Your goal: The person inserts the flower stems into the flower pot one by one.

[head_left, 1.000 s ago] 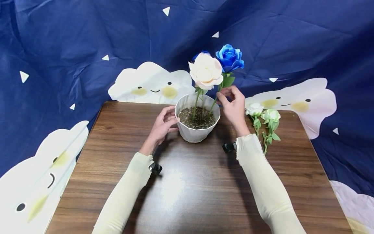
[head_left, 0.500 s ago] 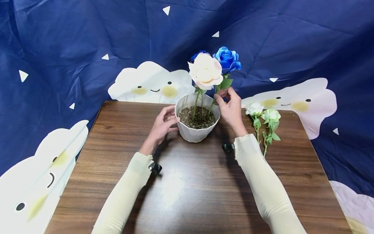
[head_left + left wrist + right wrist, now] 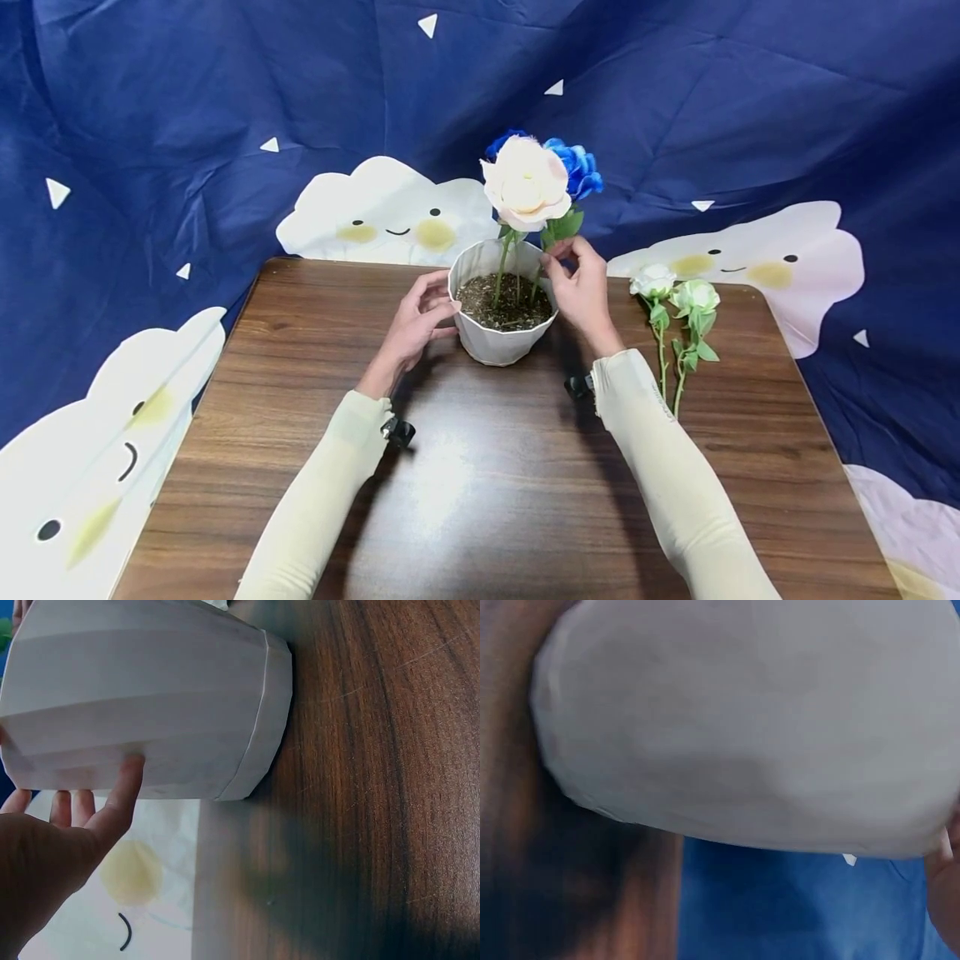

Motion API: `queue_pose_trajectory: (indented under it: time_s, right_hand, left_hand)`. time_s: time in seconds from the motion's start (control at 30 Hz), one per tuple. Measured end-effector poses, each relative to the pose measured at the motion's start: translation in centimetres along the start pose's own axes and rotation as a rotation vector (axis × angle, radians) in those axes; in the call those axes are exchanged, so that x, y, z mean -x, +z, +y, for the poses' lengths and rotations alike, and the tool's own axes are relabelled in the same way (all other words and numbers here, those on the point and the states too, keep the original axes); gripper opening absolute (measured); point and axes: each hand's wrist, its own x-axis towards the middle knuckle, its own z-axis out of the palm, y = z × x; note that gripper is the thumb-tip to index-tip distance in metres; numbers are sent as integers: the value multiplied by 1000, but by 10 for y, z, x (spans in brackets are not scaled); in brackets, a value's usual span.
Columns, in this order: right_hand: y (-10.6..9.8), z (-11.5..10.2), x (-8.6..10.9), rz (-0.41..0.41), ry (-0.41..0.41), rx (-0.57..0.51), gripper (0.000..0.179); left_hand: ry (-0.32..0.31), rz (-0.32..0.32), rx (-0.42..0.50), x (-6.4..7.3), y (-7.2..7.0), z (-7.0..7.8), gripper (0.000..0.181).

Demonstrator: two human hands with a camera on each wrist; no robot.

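A white faceted flower pot [image 3: 501, 343] filled with dark soil [image 3: 491, 304] stands toward the table's back edge. My left hand [image 3: 412, 323] holds its left side, the thumb on the near wall and the other fingers reaching round behind. Between thumb and fingertips my right hand [image 3: 583, 287] pinches the stem of a blue rose [image 3: 581, 171], low over the pot's right rim; the stem runs down to the soil. A large pale pink rose [image 3: 527, 185] rises from the soil, partly covering another blue rose [image 3: 502, 143] behind it. In the right wrist view, the pot's wall [image 3: 742, 727] fills most of the frame.
Two white-green roses, one on the left [image 3: 652, 282] and one on the right [image 3: 696, 298], lie on the brown wooden table [image 3: 465, 500] beyond my right forearm. A dark blue cloth [image 3: 637, 50] with cloud faces hangs behind the table.
My right hand has moved down and left with the blue rose, whose head now sits lower, partly behind the pink rose. The left hand and the pot have stayed in place.
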Motion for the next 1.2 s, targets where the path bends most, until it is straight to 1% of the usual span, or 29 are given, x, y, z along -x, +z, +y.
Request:
queue_pose_trajectory:
  time_s: [0.1, 0.2, 0.4, 0.57, 0.63, 0.73, 0.87, 1.0, 1.1, 1.2]
  right_hand:
    - [2, 7, 4, 0, -34, 107, 9]
    - [2, 9, 4, 19, -46, 163, 8]
    - [-3, 8, 3, 15, -28, 202, 7]
    - [-10, 8, 3, 47, 9, 215, 7]
    - [-11, 8, 3, 30, 9, 216, 7]
    - [-9, 7, 4, -14, -18, 252, 6]
    - [-4, 6, 4, -23, -61, 309, 6]
    - [2, 4, 3, -56, -93, 322, 5]
    - [6, 4, 2, -87, -99, 338, 6]
    - [6, 4, 3, -87, -81, 353, 6]
  left_hand:
    - [2, -5, -3, -1, 1, 0, 58]
    - [4, -4, -5, -1, 1, 0, 58]
    - [5, 10, -4, 0, 0, 0, 59]
    - [8, 0, -12, 0, -1, 0, 60]
    - [10, 8, -13, 0, -1, 0, 59]
    - [10, 15, -8, 1, -2, 0, 59]
    - [-1, 3, -4, 1, -1, -1, 58]
    - [7, 14, -6, 2, -1, -1, 58]
    - [14, 18, -4, 2, 0, -1, 58]
    - [6, 7, -4, 1, 2, -1, 58]
